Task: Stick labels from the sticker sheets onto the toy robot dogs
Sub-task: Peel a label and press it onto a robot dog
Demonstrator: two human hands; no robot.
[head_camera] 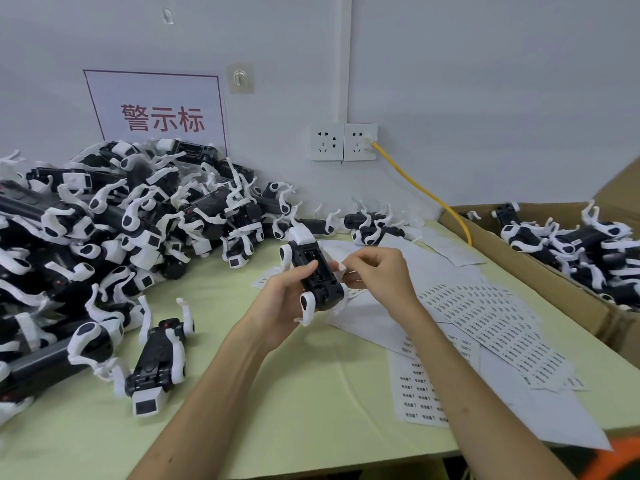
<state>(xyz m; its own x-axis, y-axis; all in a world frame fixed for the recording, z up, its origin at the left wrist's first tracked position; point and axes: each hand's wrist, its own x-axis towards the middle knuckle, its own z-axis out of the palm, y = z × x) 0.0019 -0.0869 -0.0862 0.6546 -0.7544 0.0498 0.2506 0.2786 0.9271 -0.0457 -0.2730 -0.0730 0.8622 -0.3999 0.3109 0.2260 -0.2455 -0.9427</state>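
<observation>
Above the green table (242, 410), your left hand (287, 301) grips a toy robot dog (313, 271) belly-up, fingers curled round its black body. Your right hand (379, 273) pinches what may be a small label (342, 269), too blurred to be sure, against the dog's side. The sticker sheets (491, 327) lie just right of your hands; a heap of dogs (104, 230) sits left.

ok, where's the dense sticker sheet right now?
Head view, right side of the table: the dense sticker sheet lies flat just right of the right hand, between it and the cardboard box, overlapping other paper sheets.
</observation>
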